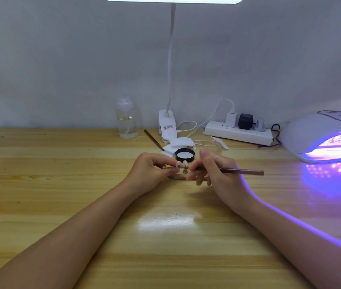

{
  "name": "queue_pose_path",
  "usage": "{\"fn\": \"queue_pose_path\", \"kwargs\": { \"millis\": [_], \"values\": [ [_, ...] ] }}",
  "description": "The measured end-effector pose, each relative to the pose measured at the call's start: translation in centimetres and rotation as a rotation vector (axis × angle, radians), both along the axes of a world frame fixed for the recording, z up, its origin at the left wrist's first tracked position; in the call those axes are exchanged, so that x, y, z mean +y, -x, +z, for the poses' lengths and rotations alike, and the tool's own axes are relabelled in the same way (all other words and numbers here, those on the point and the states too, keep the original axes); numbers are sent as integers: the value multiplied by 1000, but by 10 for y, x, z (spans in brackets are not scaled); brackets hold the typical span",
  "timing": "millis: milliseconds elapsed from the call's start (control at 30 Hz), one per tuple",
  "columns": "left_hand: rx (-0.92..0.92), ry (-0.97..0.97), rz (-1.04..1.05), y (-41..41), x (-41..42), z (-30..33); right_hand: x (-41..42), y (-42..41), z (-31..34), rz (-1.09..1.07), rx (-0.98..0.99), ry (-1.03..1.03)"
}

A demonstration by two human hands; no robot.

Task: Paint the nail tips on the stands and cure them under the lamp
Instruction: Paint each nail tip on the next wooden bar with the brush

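Observation:
My left hand (151,171) pinches a small stand with a pale nail tip (178,165) on it, at the middle of the wooden table. Beside it a second nail tip (185,163) stands upright on its stand over a small wooden base (179,176). My right hand (211,168) grips a thin brown brush (242,171), whose tip points left toward the nail tips and is hidden by my fingers. The white curing lamp (319,130) at the right glows violet, with a holder and nail tips inside.
A black lid (185,154) and white pads (178,144) lie just behind my hands, next to a second brush (154,139). Farther back stand a clear pump bottle (126,118), a clip-on desk lamp (167,126), a small glass dish (212,148) and a power strip (238,133).

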State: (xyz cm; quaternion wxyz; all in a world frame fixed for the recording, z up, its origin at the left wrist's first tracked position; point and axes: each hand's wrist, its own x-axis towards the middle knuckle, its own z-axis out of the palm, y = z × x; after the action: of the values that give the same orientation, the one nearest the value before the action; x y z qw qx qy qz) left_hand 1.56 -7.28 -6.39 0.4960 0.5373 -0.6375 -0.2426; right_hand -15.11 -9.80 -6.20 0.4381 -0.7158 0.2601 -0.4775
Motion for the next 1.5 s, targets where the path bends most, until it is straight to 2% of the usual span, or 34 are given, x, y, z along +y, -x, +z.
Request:
{"fn": "queue_pose_path", "kwargs": {
  "millis": [100, 200, 333, 467, 600, 733, 900, 1033, 1167, 1300, 1500],
  "values": [
    [17, -4, -9, 0, 0, 0, 1, 1, -2, -26, -38, 4],
    [6, 3, -19, 0, 0, 0, 0, 1, 0, -70, 5, 52],
    [-27, 17, -7, -1, -1, -1, 3, 0, 0, -7, -1, 3],
    [-20, 25, -2, -1, -1, -1, 1, 2, 0, -58, 1, 47],
    [-31, 28, 3, -1, 0, -2, 5, 1, 3, 18, -12, -10],
    [-39, 31, 5, 0, -1, -1, 2, 2, 1, -50, -22, 60],
    [-45, 31, 10, -1, -1, -2, 3, 0, 0, 13, -2, 13],
    [-42, 27, 4, 0, -1, -1, 0, 1, -1, -65, 31, 98],
    [-54, 24, 15, 0, 0, -1, 2, 0, -1, -11, 3, 38],
    [-63, 15, 13, 0, 1, 0, 0, 0, 0, -68, 51, 139],
    [-61, 14, 17, 0, 1, 0, 2, 2, -1, -67, 10, 92]
  ]
}}
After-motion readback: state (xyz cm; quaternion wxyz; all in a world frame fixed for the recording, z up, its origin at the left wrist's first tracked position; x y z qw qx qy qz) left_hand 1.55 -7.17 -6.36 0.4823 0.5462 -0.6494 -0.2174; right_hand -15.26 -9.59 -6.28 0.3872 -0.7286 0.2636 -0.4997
